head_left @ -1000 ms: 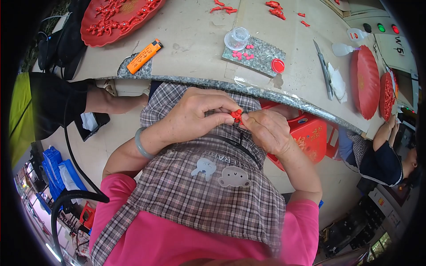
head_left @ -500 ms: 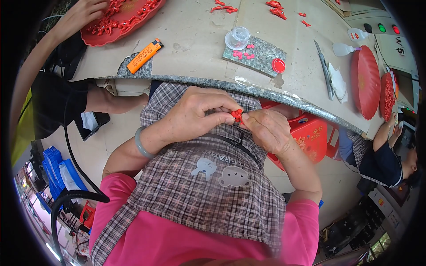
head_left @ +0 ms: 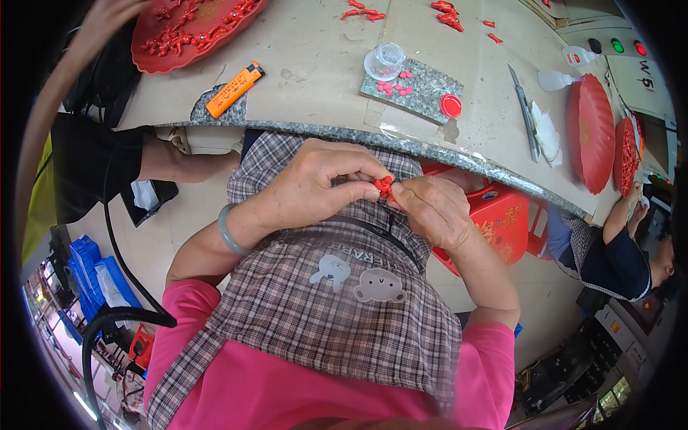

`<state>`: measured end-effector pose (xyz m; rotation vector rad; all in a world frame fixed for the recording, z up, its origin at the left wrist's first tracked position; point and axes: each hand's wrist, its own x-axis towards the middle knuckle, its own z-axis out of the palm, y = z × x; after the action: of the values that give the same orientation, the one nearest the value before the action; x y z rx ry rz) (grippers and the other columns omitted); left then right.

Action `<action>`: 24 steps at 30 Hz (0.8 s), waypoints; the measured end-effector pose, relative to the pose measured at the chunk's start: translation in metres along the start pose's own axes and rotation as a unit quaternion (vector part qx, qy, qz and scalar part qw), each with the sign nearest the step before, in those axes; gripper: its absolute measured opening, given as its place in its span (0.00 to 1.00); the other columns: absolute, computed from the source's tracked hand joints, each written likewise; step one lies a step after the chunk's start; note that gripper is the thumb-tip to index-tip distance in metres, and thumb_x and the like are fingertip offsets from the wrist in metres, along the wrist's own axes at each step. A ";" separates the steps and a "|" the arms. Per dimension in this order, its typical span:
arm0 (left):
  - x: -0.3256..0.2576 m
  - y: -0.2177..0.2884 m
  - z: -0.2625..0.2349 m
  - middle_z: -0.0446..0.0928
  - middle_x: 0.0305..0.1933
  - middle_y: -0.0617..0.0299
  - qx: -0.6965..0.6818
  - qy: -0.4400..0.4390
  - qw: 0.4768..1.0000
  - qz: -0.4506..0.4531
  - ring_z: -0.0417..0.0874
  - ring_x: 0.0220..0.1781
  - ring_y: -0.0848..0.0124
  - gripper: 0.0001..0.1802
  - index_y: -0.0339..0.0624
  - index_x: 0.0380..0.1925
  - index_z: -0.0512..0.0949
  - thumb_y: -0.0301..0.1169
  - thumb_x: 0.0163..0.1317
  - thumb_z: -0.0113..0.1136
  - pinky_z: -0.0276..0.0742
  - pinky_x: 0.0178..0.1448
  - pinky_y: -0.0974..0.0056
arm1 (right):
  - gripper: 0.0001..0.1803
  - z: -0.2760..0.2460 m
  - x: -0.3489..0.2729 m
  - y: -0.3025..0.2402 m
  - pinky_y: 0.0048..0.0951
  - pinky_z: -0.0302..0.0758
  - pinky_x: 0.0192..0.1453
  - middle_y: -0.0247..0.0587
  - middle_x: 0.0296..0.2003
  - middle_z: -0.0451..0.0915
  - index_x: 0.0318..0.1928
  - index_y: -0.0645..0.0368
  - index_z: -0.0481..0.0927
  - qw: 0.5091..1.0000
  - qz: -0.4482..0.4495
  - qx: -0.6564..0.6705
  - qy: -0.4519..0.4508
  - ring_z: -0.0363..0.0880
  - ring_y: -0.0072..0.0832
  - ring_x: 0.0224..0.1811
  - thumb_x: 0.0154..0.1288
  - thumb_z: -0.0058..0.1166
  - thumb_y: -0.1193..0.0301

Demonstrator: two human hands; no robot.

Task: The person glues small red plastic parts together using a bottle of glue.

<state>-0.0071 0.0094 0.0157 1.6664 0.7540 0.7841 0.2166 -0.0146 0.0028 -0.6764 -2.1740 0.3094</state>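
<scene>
Over my lap, in front of the plaid apron, a small glossy red figurine (head_left: 384,187) is pinched between both hands. The thumb and fingertips of my left hand (head_left: 315,179) grip its left side. My right hand (head_left: 435,206) is closed at its right side, fingertips pressed against it. A bit of something dark shows at the right fingertips, too small to name. The fingers cover much of the figurine, so its full shape is hidden.
The table edge (head_left: 322,131) runs just beyond my hands. On the table are a stone slab (head_left: 423,106) with pink bits, a clear cup (head_left: 385,61), a red cap (head_left: 450,106), an orange lighter (head_left: 234,90), tweezers (head_left: 527,115) and red plates (head_left: 589,136). Co-workers sit at both sides.
My hands keep nearly the same pose on the red figurine. At the upper left, a co-worker's hand has lifted away from the red plate toward the top edge.
</scene>
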 end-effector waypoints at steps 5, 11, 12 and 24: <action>0.001 0.001 -0.001 0.85 0.36 0.55 0.004 -0.004 1.000 -0.003 0.86 0.35 0.66 0.09 0.33 0.36 0.83 0.23 0.54 0.68 0.81 0.39 0.67 | 0.15 0.000 -0.001 0.001 0.27 0.78 0.25 0.40 0.29 0.82 0.40 0.63 0.81 1.000 0.003 0.004 0.001 0.83 0.32 0.26 0.48 0.68 0.81; 0.000 0.000 0.000 0.85 0.37 0.54 0.000 0.003 1.000 0.014 0.87 0.37 0.65 0.10 0.34 0.37 0.83 0.23 0.54 0.69 0.82 0.41 0.66 | 0.14 -0.002 0.004 0.001 0.25 0.80 0.27 0.43 0.27 0.80 0.36 0.70 0.82 0.999 -0.030 -0.017 0.009 0.83 0.30 0.27 0.48 0.68 0.77; 0.000 0.000 0.001 0.85 0.37 0.54 -0.006 0.006 1.000 0.022 0.87 0.38 0.64 0.10 0.34 0.37 0.83 0.23 0.53 0.69 0.82 0.42 0.65 | 0.14 -0.003 0.005 0.001 0.25 0.80 0.27 0.43 0.27 0.80 0.36 0.70 0.82 0.999 -0.030 -0.018 0.009 0.83 0.30 0.27 0.48 0.68 0.77; -0.001 0.003 0.005 0.83 0.43 0.52 0.043 0.075 0.991 0.104 0.86 0.44 0.61 0.12 0.35 0.38 0.82 0.18 0.52 0.67 0.83 0.46 0.64 | 0.15 0.006 0.009 -0.012 0.27 0.78 0.27 0.44 0.31 0.82 0.39 0.66 0.82 0.994 0.078 0.037 0.068 0.83 0.33 0.28 0.49 0.71 0.80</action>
<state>-0.0036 0.0053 0.0174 1.7982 0.7327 1.0458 0.2030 -0.0195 0.0102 -0.8036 -1.9752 0.4111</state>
